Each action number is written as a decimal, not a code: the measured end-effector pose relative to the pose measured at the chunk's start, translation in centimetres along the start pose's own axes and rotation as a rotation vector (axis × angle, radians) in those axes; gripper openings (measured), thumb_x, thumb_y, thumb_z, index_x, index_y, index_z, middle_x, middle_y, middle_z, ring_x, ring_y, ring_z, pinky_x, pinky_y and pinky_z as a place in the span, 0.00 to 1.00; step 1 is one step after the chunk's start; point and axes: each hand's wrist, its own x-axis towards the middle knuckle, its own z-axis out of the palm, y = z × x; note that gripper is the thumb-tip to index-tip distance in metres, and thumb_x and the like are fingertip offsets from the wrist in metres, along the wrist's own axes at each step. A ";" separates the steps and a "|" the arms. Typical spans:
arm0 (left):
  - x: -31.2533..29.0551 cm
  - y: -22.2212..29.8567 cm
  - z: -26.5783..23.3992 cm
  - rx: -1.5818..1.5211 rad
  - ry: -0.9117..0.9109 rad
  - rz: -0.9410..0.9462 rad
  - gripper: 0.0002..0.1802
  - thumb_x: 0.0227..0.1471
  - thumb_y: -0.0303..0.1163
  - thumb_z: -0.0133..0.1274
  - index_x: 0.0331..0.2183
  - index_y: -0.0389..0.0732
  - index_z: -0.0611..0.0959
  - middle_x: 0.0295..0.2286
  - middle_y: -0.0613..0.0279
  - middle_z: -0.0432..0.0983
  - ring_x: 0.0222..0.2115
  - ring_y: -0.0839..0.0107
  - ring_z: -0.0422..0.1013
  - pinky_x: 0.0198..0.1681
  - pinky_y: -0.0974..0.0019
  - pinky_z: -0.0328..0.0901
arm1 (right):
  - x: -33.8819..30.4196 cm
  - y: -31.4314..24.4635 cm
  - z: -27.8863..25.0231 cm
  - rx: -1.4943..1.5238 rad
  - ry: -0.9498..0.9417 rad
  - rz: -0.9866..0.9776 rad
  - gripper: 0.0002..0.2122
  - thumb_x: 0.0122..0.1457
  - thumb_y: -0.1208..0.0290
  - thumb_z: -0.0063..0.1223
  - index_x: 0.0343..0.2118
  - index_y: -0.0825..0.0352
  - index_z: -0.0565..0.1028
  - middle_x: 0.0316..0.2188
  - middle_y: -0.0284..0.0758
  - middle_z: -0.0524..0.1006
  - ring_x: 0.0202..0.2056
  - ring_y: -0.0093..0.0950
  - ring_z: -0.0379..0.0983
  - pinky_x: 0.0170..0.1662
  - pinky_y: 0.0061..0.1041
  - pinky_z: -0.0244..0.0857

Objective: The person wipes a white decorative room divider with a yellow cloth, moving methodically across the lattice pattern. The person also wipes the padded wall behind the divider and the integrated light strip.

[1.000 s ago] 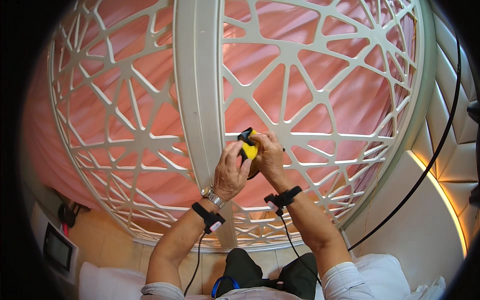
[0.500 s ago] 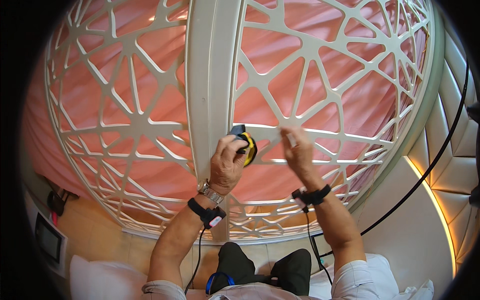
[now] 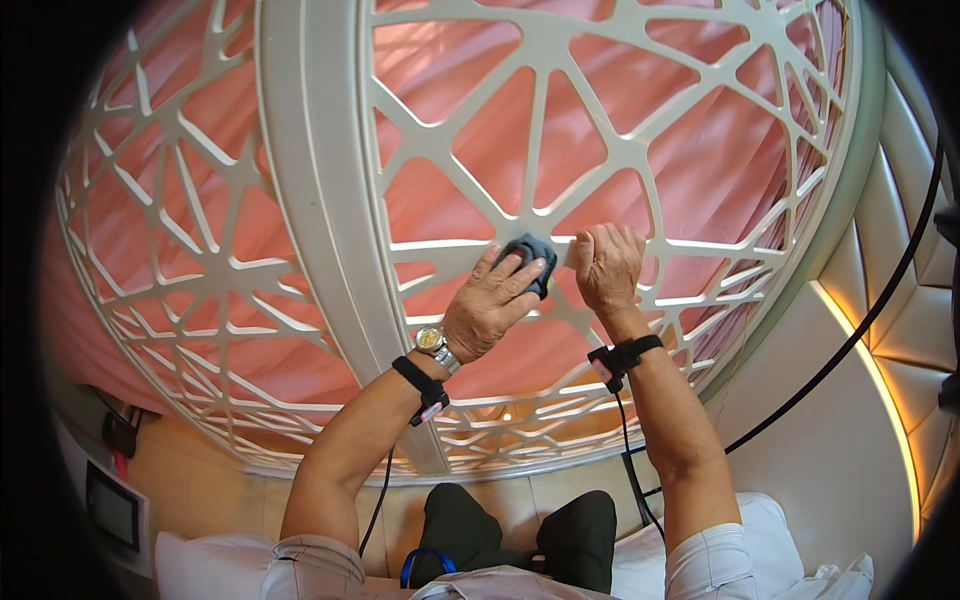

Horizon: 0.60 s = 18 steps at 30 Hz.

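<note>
A white lattice screen (image 3: 535, 130) with web-like openings stands before me. My left hand (image 3: 487, 308) presses a dark grey cloth (image 3: 532, 262) against the lattice, just below a point where several bars meet. The fingers lie over the cloth, and a trace of yellow shows at its lower edge. To the right, my right hand (image 3: 608, 266) is closed around a lattice bar, its knuckles up and its thumb toward the cloth.
A broad white upright post (image 3: 315, 200) divides the lattice panels. Pink fabric (image 3: 490, 150) hangs behind them. On the right, a black cable (image 3: 850, 350) runs past a padded wall (image 3: 890, 250) with a lit strip. A dark-screened device (image 3: 112, 508) sits at lower left.
My left hand has moved right, off the post's edge, and now spreads over the cloth on the lattice. My right hand has closed on a bar. The view has shifted right.
</note>
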 end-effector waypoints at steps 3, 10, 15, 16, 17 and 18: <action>-0.2 0.5 1.2 0.064 -0.070 0.029 0.08 0.56 0.31 0.66 0.40 0.47 0.88 0.62 0.57 0.79 0.64 0.54 0.73 0.77 0.39 0.52 | 0.2 0.0 0.3 -0.043 0.006 -0.004 0.11 0.72 0.62 0.51 0.33 0.60 0.78 0.30 0.34 0.76 0.37 0.41 0.72 0.49 0.44 0.61; -3.9 1.1 -1.4 0.179 -0.169 -0.016 0.06 0.59 0.28 0.62 0.40 0.44 0.87 0.59 0.59 0.82 0.64 0.55 0.73 0.79 0.36 0.46 | -0.1 0.2 0.5 -0.047 0.021 0.017 0.13 0.73 0.60 0.51 0.31 0.60 0.77 0.30 0.34 0.77 0.39 0.41 0.73 0.53 0.45 0.62; -9.2 2.1 -5.1 0.218 -0.279 -0.088 0.07 0.60 0.27 0.60 0.41 0.45 0.88 0.55 0.58 0.85 0.63 0.54 0.75 0.78 0.35 0.49 | -0.2 0.5 0.7 -0.059 0.012 0.025 0.13 0.73 0.60 0.50 0.32 0.59 0.78 0.30 0.34 0.76 0.39 0.40 0.73 0.53 0.45 0.61; -9.9 2.2 -5.7 0.215 -0.287 -0.108 0.07 0.59 0.26 0.60 0.40 0.45 0.88 0.55 0.58 0.84 0.63 0.54 0.75 0.78 0.35 0.50 | -0.3 0.6 0.7 -0.061 0.008 0.027 0.13 0.73 0.60 0.50 0.32 0.59 0.78 0.30 0.34 0.76 0.39 0.40 0.73 0.53 0.45 0.61; -10.6 2.2 -6.3 0.211 -0.295 -0.125 0.07 0.59 0.26 0.61 0.40 0.45 0.87 0.56 0.57 0.84 0.62 0.53 0.76 0.77 0.35 0.51 | -0.3 0.8 0.7 -0.065 0.010 0.024 0.13 0.73 0.60 0.50 0.32 0.59 0.78 0.30 0.34 0.77 0.39 0.40 0.73 0.53 0.45 0.61; -11.1 2.2 -7.2 0.213 -0.301 -0.144 0.06 0.59 0.26 0.61 0.39 0.45 0.87 0.56 0.56 0.84 0.62 0.53 0.76 0.77 0.34 0.51 | -0.3 0.7 0.8 -0.061 0.007 0.026 0.13 0.73 0.60 0.50 0.32 0.60 0.78 0.30 0.34 0.77 0.40 0.40 0.73 0.53 0.45 0.61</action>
